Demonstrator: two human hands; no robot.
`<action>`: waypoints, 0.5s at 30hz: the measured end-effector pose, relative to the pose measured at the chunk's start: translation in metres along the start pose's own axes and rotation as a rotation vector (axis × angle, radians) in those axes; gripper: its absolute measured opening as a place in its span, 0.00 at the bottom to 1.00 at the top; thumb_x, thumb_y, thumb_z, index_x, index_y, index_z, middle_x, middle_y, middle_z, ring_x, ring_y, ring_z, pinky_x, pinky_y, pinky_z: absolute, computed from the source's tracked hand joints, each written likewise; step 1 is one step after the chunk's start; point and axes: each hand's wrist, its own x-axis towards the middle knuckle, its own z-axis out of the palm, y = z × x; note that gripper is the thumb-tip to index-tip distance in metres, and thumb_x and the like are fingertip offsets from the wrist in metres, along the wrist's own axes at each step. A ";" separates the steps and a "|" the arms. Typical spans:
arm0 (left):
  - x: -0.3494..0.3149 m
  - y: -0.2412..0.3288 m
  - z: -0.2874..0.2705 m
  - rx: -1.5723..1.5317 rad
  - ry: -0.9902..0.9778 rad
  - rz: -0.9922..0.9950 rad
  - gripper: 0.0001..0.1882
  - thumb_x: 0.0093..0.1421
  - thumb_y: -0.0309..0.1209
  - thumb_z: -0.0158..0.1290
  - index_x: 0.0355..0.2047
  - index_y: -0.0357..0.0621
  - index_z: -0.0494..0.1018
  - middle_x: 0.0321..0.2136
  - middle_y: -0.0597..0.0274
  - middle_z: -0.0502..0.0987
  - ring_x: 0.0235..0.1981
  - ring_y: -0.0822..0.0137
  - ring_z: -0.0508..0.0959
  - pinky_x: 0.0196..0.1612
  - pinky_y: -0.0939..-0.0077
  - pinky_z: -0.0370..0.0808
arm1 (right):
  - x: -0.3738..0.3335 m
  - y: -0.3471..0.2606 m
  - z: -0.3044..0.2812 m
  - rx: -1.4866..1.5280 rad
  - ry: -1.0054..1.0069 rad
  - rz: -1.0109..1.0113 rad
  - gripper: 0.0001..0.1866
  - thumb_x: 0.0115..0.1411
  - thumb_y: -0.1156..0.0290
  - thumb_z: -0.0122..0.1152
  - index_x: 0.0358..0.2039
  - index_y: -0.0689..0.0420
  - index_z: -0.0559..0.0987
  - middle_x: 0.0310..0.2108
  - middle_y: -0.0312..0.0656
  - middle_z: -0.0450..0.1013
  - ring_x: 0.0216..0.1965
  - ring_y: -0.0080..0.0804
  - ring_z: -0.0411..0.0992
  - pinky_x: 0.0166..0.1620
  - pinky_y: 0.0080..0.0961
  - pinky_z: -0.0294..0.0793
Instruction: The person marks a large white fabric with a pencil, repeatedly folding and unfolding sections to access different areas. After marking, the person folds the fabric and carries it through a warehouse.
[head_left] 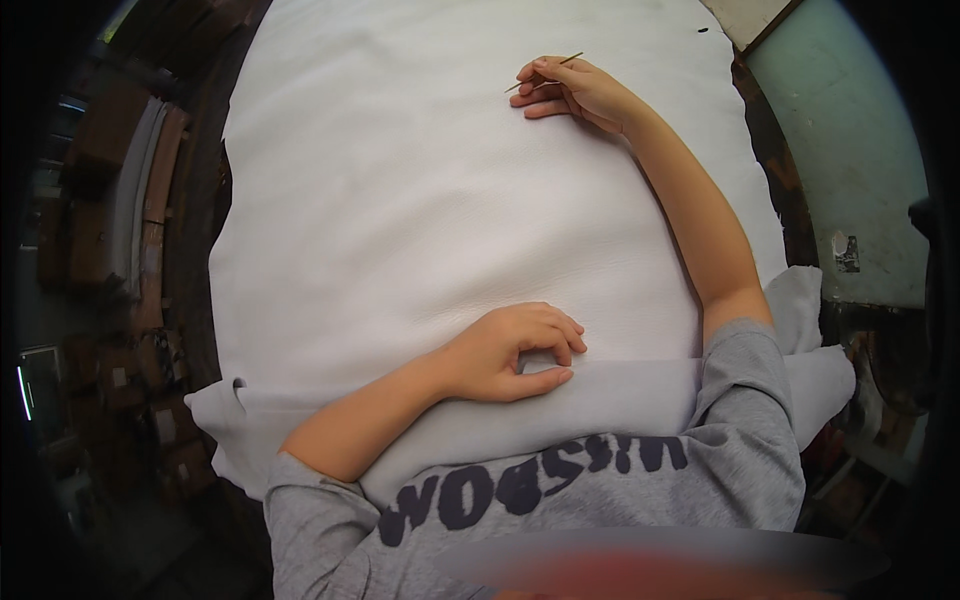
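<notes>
A large sheet of white leather [400, 200] with a fine grain and soft ripples spreads out in front of me. Its near part is folded over toward my body, and the fold [620, 385] runs below my left hand. My right hand [575, 92] reaches to the far side of the sheet and pinches a thin brownish rod [572, 58], slim as a pen refill, its lower tip close to the leather. Near the fold, my left hand [515, 352] rests on the leather with thumb and curved fingers apart, holding nothing.
Beyond the sheet's right edge is a pale greenish board or tabletop [850, 150] with a dark scuffed patch. On the left, brown cartons [105, 150] and shelf-like stacks stand in dim light. A small dark mark [703, 30] shows near the sheet's far right corner.
</notes>
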 end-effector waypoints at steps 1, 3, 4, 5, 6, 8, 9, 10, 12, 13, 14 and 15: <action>0.000 0.000 0.000 0.001 -0.004 0.002 0.04 0.58 0.28 0.62 0.31 0.41 0.79 0.43 0.56 0.83 0.54 0.55 0.79 0.57 0.61 0.74 | 0.013 -0.001 -0.002 -0.054 0.294 -0.090 0.17 0.75 0.58 0.44 0.43 0.57 0.77 0.43 0.41 0.75 0.53 0.31 0.75 0.54 0.28 0.80; 0.000 -0.001 0.000 0.004 -0.004 0.011 0.04 0.58 0.28 0.62 0.31 0.41 0.79 0.43 0.56 0.83 0.54 0.55 0.79 0.57 0.61 0.75 | 0.032 -0.001 -0.016 -0.126 0.783 -0.293 0.17 0.75 0.58 0.45 0.42 0.57 0.77 0.44 0.41 0.76 0.52 0.29 0.75 0.55 0.27 0.78; -0.001 -0.001 0.000 0.003 0.000 0.016 0.04 0.58 0.28 0.62 0.31 0.41 0.79 0.43 0.56 0.83 0.54 0.55 0.79 0.56 0.61 0.75 | 0.031 0.001 -0.026 -0.170 0.805 -0.382 0.17 0.75 0.59 0.45 0.42 0.57 0.77 0.43 0.40 0.76 0.51 0.27 0.74 0.54 0.26 0.77; -0.001 -0.001 -0.001 0.001 0.002 0.022 0.04 0.58 0.28 0.62 0.31 0.41 0.79 0.43 0.56 0.83 0.54 0.55 0.79 0.56 0.61 0.75 | 0.028 0.002 -0.036 -0.194 0.860 -0.389 0.16 0.75 0.59 0.46 0.43 0.58 0.77 0.43 0.39 0.76 0.51 0.26 0.74 0.54 0.25 0.76; -0.001 -0.001 0.000 -0.003 0.007 0.026 0.04 0.58 0.28 0.62 0.31 0.41 0.79 0.43 0.56 0.83 0.54 0.55 0.79 0.56 0.61 0.75 | 0.026 0.004 -0.042 -0.184 0.969 -0.346 0.16 0.75 0.59 0.47 0.43 0.58 0.77 0.42 0.39 0.77 0.50 0.24 0.74 0.53 0.24 0.75; -0.001 -0.003 0.000 0.001 0.013 0.027 0.04 0.58 0.28 0.62 0.31 0.41 0.79 0.43 0.56 0.83 0.54 0.55 0.79 0.56 0.61 0.75 | 0.017 0.012 -0.042 -0.203 0.811 -0.387 0.16 0.75 0.58 0.48 0.42 0.57 0.77 0.40 0.37 0.77 0.46 0.21 0.74 0.48 0.21 0.74; -0.002 -0.003 0.001 0.000 0.012 0.023 0.04 0.57 0.28 0.62 0.31 0.41 0.79 0.43 0.56 0.83 0.54 0.55 0.79 0.56 0.61 0.75 | 0.012 0.016 -0.038 -0.183 0.780 -0.360 0.16 0.74 0.58 0.49 0.42 0.57 0.78 0.39 0.36 0.78 0.44 0.19 0.74 0.46 0.20 0.73; -0.002 -0.003 0.001 -0.006 0.014 0.023 0.04 0.57 0.28 0.62 0.31 0.41 0.79 0.43 0.56 0.83 0.54 0.55 0.79 0.56 0.61 0.75 | 0.010 0.018 -0.032 -0.226 0.706 -0.375 0.16 0.74 0.57 0.49 0.41 0.57 0.78 0.37 0.35 0.77 0.41 0.19 0.73 0.45 0.20 0.73; -0.001 -0.003 0.001 -0.012 0.011 0.021 0.04 0.57 0.28 0.62 0.31 0.41 0.79 0.43 0.56 0.83 0.54 0.55 0.79 0.56 0.61 0.75 | 0.011 0.021 -0.017 -0.294 0.576 -0.400 0.17 0.74 0.56 0.51 0.38 0.56 0.79 0.33 0.33 0.77 0.36 0.18 0.73 0.43 0.19 0.72; -0.001 -0.003 0.001 -0.008 0.007 0.022 0.04 0.57 0.28 0.62 0.31 0.41 0.79 0.43 0.56 0.83 0.54 0.55 0.79 0.56 0.61 0.75 | 0.012 0.020 -0.010 -0.384 0.603 -0.342 0.18 0.74 0.55 0.51 0.36 0.56 0.79 0.31 0.33 0.76 0.34 0.18 0.72 0.42 0.19 0.72; -0.001 -0.003 0.001 -0.007 0.005 0.019 0.04 0.57 0.28 0.62 0.31 0.41 0.79 0.43 0.56 0.83 0.54 0.55 0.79 0.56 0.61 0.75 | 0.013 0.020 -0.005 -0.480 0.606 -0.309 0.19 0.73 0.55 0.51 0.34 0.56 0.79 0.29 0.32 0.76 0.32 0.17 0.71 0.42 0.19 0.71; -0.001 -0.003 0.000 -0.007 0.000 0.013 0.04 0.57 0.27 0.62 0.31 0.41 0.79 0.43 0.56 0.83 0.54 0.55 0.79 0.56 0.61 0.75 | 0.014 0.019 -0.001 -0.580 0.577 -0.318 0.19 0.73 0.54 0.51 0.33 0.56 0.79 0.27 0.32 0.75 0.30 0.17 0.70 0.41 0.19 0.71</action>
